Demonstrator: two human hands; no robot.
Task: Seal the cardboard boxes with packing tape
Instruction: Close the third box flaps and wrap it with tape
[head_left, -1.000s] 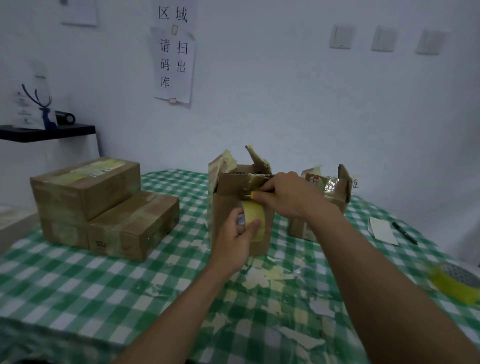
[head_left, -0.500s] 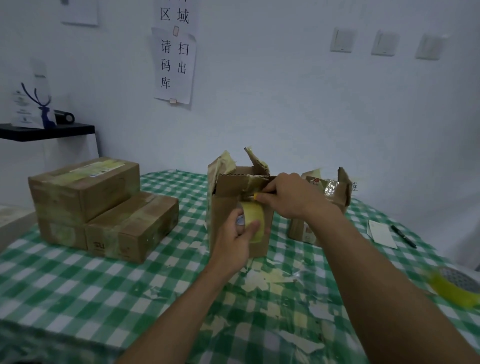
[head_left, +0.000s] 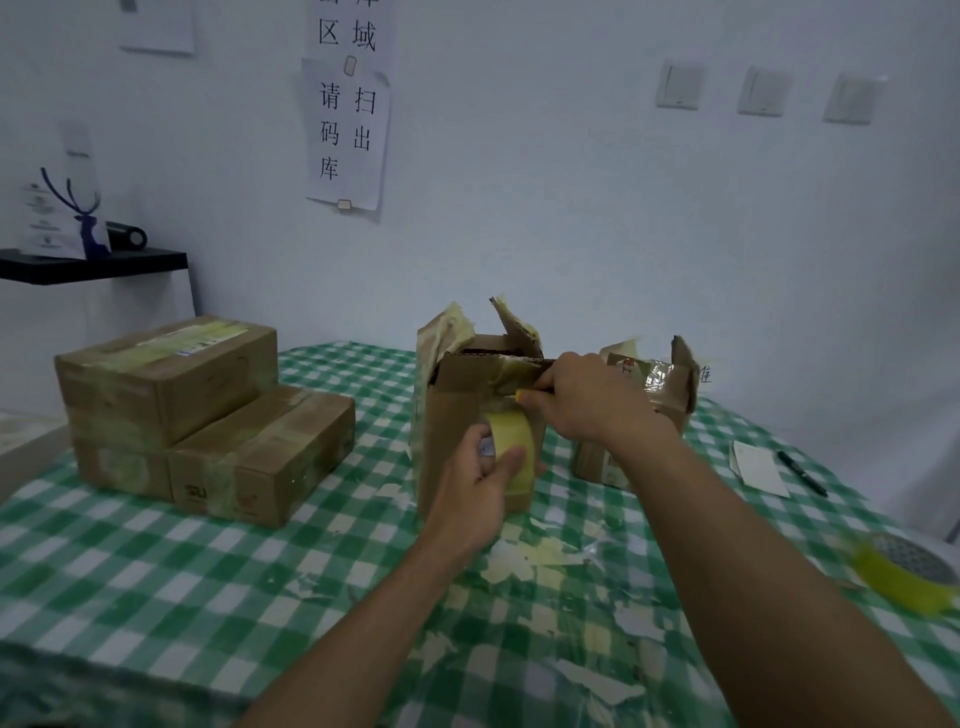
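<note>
Taping the open box, mid-bench.
Left hand (head_left: 480, 488) grips the tape roll (head_left: 511, 447) against the box (head_left: 457, 415) front; right hand (head_left: 587, 400) pinches the tape end at the flap.

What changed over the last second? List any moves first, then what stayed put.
Nothing visibly moved, and nothing was taken or let go. The left hand still grips the tape roll in front of the open box, and the right hand still pinches the tape end at the front flap. The sealed boxes and the spare roll lie as before.
</note>
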